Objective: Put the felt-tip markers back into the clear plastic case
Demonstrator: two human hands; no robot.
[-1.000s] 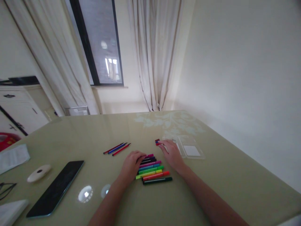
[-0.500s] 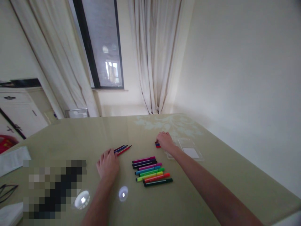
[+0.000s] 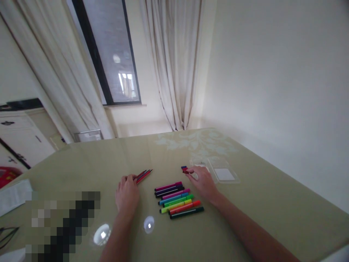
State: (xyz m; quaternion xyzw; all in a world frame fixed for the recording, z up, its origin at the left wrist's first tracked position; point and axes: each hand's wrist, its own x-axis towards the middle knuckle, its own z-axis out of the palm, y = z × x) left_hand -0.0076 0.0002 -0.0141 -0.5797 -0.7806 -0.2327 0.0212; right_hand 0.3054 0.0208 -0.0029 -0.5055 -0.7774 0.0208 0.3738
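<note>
Red and dark, slender uncapped pens point(image 3: 144, 175) sit bunched above the glossy olive desk point(image 3: 169, 240), rear ends grasped by the left hand's point(image 3: 127, 194) fingers. Right hand point(image 3: 204, 181): fingers pinching a small dark-red cap point(image 3: 185, 172) beside a blue cap point(image 3: 183, 167). Between the hands: multicoloured capped markers point(image 3: 177, 201). Farther right: an open clear-plastic case point(image 3: 236, 179).

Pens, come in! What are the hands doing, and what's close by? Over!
Left hand on uncapped pens. Right hand at caps, clear case beside it. Colorful pens lying between the hands.

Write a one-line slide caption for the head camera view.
Left hand holding uncapped pens, right hand at small caps, colourful markers lying in a row on the table.
</note>
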